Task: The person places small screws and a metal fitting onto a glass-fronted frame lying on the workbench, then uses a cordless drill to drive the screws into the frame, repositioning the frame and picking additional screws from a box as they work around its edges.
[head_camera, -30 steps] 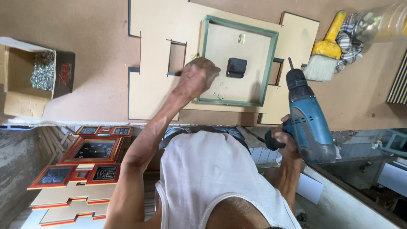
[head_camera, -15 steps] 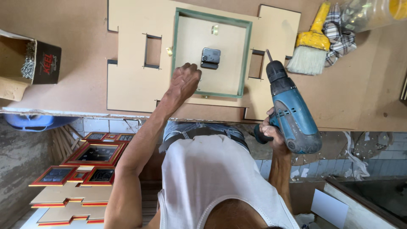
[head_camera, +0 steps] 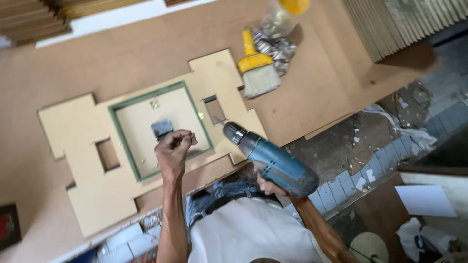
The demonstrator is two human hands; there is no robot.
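At frame centre, the left hand (head_camera: pixel 174 148) is a closed fist over the cut-out board (head_camera: pixel 92 141) on the bench (head_camera: pixel 312 92). The right hand (head_camera: pixel 267 185), grip wrapped tight, holds a blue drill (head_camera: pixel 270 159) just right.

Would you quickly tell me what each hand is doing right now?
Left hand: closed in a fist above the dark bracket; contents cannot be told.
Right hand: closed, holding the blue drill.
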